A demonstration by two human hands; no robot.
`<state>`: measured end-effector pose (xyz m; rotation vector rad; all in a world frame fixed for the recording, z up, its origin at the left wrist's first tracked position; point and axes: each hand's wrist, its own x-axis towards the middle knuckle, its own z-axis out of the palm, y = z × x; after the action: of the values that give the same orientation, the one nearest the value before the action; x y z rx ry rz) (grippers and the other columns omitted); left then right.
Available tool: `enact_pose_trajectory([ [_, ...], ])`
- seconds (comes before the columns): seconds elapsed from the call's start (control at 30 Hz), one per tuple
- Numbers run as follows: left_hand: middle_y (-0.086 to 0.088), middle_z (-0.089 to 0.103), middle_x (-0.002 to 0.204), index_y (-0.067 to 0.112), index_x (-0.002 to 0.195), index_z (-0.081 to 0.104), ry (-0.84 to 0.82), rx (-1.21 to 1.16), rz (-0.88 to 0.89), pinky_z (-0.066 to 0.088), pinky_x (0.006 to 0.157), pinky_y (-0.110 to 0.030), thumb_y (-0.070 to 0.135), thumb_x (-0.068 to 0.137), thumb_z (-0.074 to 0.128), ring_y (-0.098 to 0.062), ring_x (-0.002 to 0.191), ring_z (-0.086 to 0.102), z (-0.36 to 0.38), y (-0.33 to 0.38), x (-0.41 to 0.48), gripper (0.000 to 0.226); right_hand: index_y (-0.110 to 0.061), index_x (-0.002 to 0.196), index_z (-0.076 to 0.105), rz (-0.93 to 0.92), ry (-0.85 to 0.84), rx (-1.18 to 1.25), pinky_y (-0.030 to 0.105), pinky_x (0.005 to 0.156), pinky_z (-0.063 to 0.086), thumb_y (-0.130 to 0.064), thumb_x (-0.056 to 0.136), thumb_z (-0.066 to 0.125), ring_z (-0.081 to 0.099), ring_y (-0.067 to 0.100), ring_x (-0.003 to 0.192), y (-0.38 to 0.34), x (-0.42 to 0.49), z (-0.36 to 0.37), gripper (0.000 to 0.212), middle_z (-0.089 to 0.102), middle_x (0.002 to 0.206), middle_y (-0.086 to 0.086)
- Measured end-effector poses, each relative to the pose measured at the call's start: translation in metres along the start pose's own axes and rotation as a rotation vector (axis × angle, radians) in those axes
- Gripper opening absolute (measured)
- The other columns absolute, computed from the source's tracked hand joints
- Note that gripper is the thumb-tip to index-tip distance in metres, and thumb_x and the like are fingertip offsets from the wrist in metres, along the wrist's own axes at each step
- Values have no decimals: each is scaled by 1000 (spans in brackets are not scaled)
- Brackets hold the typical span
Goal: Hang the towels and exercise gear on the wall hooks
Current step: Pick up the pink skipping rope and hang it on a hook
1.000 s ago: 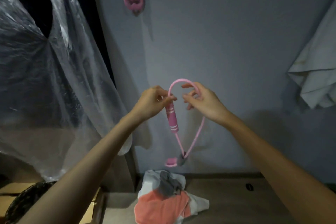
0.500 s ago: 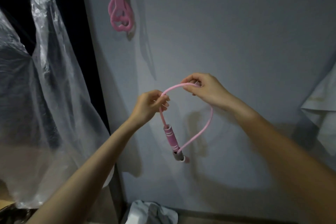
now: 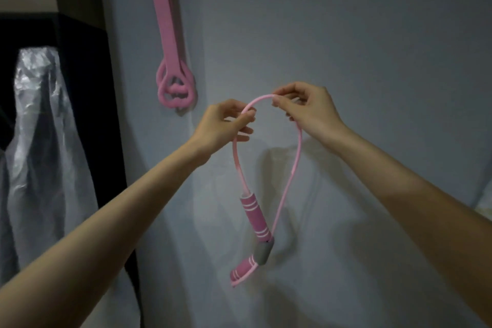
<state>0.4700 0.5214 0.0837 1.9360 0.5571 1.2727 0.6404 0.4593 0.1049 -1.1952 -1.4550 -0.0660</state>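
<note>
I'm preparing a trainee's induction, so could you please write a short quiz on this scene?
1. True or false: the pink rope already hangs on a hook.
2. The left hand and right hand each: A) pinch the rope's cord, B) hold its handles, C) hang free.
3. Fill in: the looped band hung on the wall is ____ in colour.
Key: 1 false; 2 A; 3 pink.

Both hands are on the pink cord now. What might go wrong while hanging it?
1. The left hand and right hand only pinch the thin cord; it may slip out, pulled by the dangling handles.
2. No free hook shows in view; the loop may tangle with the hanging pink band nearby.
</note>
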Motion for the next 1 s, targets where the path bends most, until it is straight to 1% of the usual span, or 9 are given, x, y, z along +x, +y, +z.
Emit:
enact_pose_trajectory([
  [0.1,1,64,81,11,93,68,45,117,118,57,71,-25,23,88,65,-12,71,63,-22,14,43,14,-25,83,70,-78,102,-32,25,75,48,-25,80,71,64,6,79,-15,41,7,3,71,82,-6],
  [0.2,2,59,72,11,89,71,58,225,178,48,66,-24,29,85,68,-7,62,51,-46,29,86,19,-20,87,72,-140,149,-90,6,65,38,-27,80,71,64,3,80,-30,82,10,10,72,82,-5],
  [0.27,-1,52,68,8,88,71,84,264,193,41,62,-27,33,84,68,-11,61,44,-60,39,114,26,-19,90,74,-177,152,-178,2,59,36,-28,81,70,63,1,78,-40,108,10,14,72,81,-6],
  [0.37,3,40,59,16,83,71,140,362,222,30,52,-24,41,83,67,-10,56,35,-75,57,150,25,-21,93,73,-196,142,-307,5,62,39,-31,83,68,62,2,79,-53,145,9,15,72,81,-5],
  [0.47,2,46,65,15,89,70,106,325,226,36,48,-18,39,86,64,-8,58,40,-82,75,178,24,-21,93,71,-208,182,-323,22,74,52,-32,82,69,66,6,81,-67,180,9,15,72,81,-4],
  [0.53,2,48,68,15,93,68,116,284,232,38,49,-16,35,88,63,-9,60,42,-85,88,195,21,-22,90,68,-239,232,-296,30,77,55,-31,80,71,67,8,81,-77,202,8,14,71,79,-5],
  [0.6,1,49,69,14,96,68,154,210,251,40,47,-13,31,88,64,-8,57,42,-91,102,209,19,-21,89,67,-260,281,-238,30,76,55,-29,80,71,66,8,82,-87,220,8,12,70,80,-6],
  [0.83,1,51,65,13,97,69,245,172,405,43,53,-18,28,88,64,-9,56,46,-101,138,262,18,-7,99,65,-318,313,99,4,59,44,-12,79,73,57,3,73,-101,283,1,22,62,80,-3],
  [1.0,-1,50,67,14,92,65,318,134,456,38,40,-12,26,89,62,-11,54,44,-106,164,301,13,-3,107,62,-352,334,210,0,56,42,-6,78,72,58,1,72,-103,327,-7,31,64,90,6],
])
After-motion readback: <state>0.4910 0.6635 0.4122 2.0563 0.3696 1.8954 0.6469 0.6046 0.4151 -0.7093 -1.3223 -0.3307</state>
